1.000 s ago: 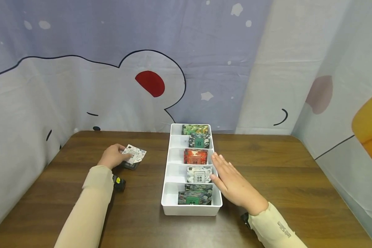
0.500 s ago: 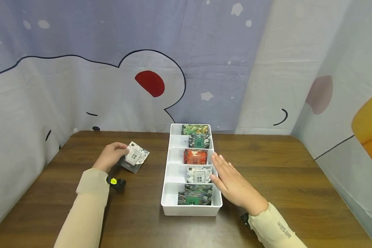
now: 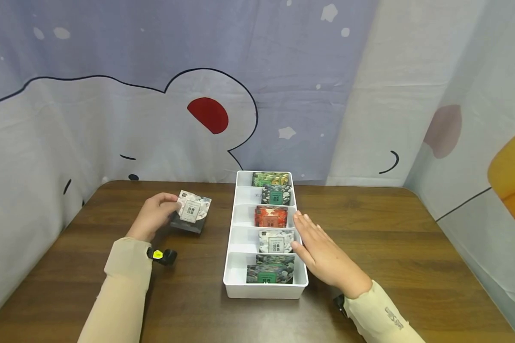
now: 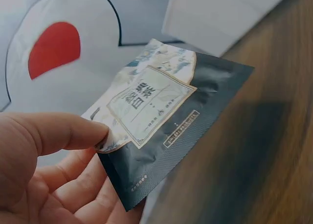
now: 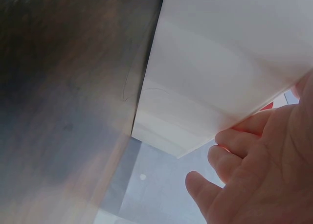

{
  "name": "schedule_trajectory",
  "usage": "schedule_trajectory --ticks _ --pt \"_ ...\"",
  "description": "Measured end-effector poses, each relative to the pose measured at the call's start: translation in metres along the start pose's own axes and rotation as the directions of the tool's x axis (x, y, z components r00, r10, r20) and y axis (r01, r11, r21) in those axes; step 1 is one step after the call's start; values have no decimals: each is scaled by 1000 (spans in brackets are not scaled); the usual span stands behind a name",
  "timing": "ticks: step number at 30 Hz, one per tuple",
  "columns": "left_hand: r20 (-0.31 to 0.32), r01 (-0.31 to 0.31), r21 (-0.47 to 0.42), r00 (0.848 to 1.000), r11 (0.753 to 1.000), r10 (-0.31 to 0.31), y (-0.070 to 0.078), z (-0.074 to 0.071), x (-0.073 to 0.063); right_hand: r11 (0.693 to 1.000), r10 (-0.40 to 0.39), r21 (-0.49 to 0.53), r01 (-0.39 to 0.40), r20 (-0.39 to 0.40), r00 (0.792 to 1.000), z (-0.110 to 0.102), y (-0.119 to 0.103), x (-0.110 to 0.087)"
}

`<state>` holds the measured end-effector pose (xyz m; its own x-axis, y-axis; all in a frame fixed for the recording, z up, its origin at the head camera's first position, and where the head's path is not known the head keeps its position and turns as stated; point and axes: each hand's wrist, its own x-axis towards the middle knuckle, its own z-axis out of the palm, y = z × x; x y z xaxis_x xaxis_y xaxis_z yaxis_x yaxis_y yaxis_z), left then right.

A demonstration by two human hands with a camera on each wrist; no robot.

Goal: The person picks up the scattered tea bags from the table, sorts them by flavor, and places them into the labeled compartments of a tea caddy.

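My left hand (image 3: 153, 215) pinches a tea bag sachet (image 3: 191, 212) by its left edge, left of the tray. In the left wrist view the sachet (image 4: 151, 104) is white-patterned on one part and black on the other, with a pale label, and the thumb lies over its face. My right hand (image 3: 324, 250) has straight fingers resting along the right rim of a long white divided tray (image 3: 266, 291). In the right wrist view the fingertips (image 5: 227, 136) are at the upper edge of the tray wall (image 5: 210, 62).
The tray's compartments hold green sachets (image 3: 270, 179), dark floral sachets (image 3: 276, 195), red sachets (image 3: 270, 217), a white sachet (image 3: 276, 242) and dark green sachets (image 3: 269, 274), front to back in a row. A brown wooden table (image 3: 369, 209) lies beneath, with a printed curtain (image 3: 309, 95) behind.
The left hand has lifted and turned the sachet, so its white face and black lower part now show upright, slightly nearer the tray. The right hand has stayed in place.
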<state>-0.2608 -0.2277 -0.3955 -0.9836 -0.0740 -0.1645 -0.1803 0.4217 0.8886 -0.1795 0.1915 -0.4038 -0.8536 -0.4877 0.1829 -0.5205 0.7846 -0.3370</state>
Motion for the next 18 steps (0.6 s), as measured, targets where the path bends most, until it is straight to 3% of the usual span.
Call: schedule_trajectory --ticks 3,8,13,18 --pt "-62 -42 -36 997 998 40 6 3 -4 1000 1 3 -1 0 1000 0 0 0" --pt "-165 -127 -103 980 987 109 19 10 -12 1000 2 5 -2 4 1000 0 0 0" --pt "-203 -210 -171 964 963 174 32 22 -19 1000 0 10 -1 4 1000 -1 -1 0" --pt "-206 -276 -180 949 944 238 43 35 -26 1000 5 12 -5 8 1000 -1 -1 0"
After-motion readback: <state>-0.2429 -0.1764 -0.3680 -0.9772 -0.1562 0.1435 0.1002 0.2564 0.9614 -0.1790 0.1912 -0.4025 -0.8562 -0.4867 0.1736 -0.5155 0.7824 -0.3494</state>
